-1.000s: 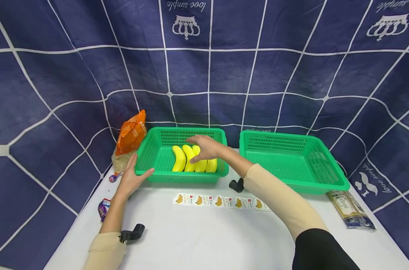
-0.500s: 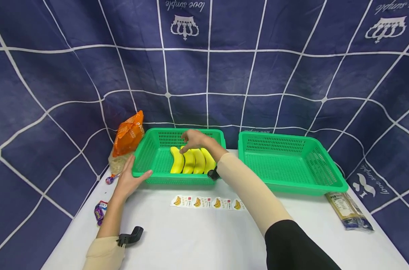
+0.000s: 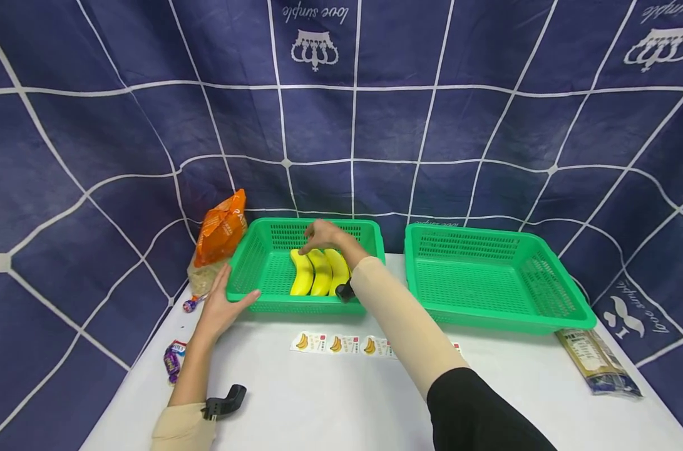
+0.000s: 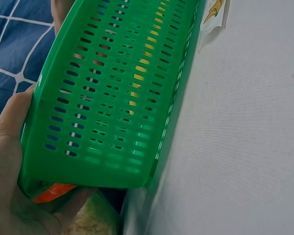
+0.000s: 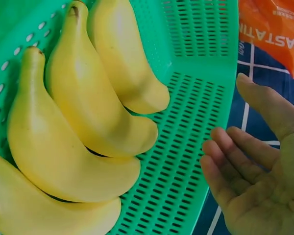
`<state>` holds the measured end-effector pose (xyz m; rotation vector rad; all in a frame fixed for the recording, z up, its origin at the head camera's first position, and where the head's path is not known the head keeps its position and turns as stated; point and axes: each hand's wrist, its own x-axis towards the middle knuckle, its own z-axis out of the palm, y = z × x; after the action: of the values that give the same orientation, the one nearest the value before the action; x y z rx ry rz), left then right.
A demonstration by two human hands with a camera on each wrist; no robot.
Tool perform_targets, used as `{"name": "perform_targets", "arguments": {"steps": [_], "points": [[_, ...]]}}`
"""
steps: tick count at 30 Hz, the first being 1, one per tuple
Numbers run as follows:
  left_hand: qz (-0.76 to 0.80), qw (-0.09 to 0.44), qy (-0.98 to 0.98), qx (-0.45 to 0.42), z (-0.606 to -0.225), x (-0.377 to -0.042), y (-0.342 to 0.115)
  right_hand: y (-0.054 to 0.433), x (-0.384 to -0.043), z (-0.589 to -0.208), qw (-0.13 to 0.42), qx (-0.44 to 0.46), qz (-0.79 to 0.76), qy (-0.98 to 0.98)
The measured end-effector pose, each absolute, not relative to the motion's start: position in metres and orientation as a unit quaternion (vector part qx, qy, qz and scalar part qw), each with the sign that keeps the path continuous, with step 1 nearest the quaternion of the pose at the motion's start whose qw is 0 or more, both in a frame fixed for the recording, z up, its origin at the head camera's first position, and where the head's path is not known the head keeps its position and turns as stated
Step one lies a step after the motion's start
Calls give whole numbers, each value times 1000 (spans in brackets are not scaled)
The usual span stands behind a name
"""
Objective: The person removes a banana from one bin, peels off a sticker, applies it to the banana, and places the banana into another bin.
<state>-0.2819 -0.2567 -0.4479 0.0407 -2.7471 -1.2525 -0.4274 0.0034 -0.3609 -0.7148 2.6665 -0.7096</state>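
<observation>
Several yellow bananas (image 3: 302, 274) lie side by side in the left green plastic basket (image 3: 307, 305). At its near left corner my left hand (image 3: 220, 310) grips the basket, thumb on the front rim and fingers along the end wall. The left wrist view shows that slotted wall up close. Above the far ends of the bananas hovers my right hand (image 3: 323, 235), with loosely bent fingers. In the right wrist view this hand (image 5: 259, 176) holds nothing, apart from the bananas (image 5: 68, 142). Its forearm hides the basket's right part in the head view.
A second green basket (image 3: 487, 318) stands to the right. Banana stickers (image 3: 307, 342) lie in a strip before the left basket. An orange bag (image 3: 223, 228), a lollipop (image 3: 190, 305) and purple-wrapped candy (image 3: 172, 363) are at the left; a flat packet (image 3: 597, 360) lies far right.
My right hand has moved left across the bananas, and its forearm now covers the rightmost one. My left hand stays on the basket corner.
</observation>
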Motion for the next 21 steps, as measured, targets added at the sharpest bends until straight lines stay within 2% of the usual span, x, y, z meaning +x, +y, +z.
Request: {"name": "perform_targets", "arguments": {"steps": [10,21], "points": [[-410,62,-910,26,-450,-284,-257,-13,-440,-371,157,-219,-205,941],[-410,60,-910,30,-447,-282,-255,-25,-454,-382,137,-178,-167,960]]}}
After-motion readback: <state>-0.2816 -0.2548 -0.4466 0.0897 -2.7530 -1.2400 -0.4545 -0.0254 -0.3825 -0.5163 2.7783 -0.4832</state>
